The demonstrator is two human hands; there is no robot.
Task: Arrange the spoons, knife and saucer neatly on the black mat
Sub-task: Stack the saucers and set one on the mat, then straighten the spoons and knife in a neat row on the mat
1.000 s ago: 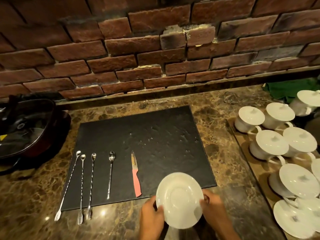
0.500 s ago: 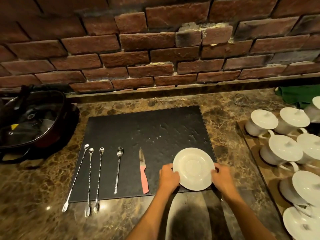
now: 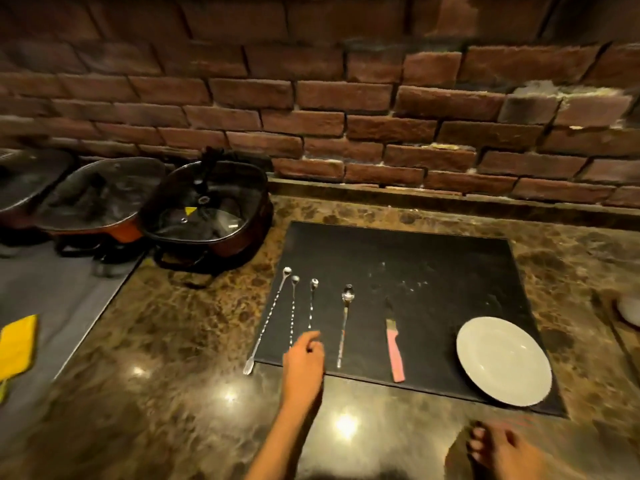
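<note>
The black mat (image 3: 415,258) lies on the marble counter. A row of long thin spoons runs along its left part: first spoon (image 3: 268,320), second spoon (image 3: 293,303), third spoon (image 3: 313,296), fourth spoon (image 3: 345,323). To their right lies the pink-handled knife (image 3: 394,351), blade pointing away from me. The white saucer (image 3: 504,360) rests alone on the mat's front right corner. My left hand (image 3: 304,358) lies over the lower ends of the second and third spoons with curled fingers and hides them. My right hand (image 3: 495,448) hovers low at the front right, holding nothing.
Dark lidded pans (image 3: 207,209) stand at the back left against the brick wall (image 3: 346,109). A yellow cloth (image 3: 17,344) lies on a grey surface (image 3: 62,292) at far left. A white piece of crockery (image 3: 630,310) shows at the right edge.
Both hands have let go of the saucer, which now rests on the mat. My left hand has moved left to the spoon handles; my right hand has drawn back. The view has swung left.
</note>
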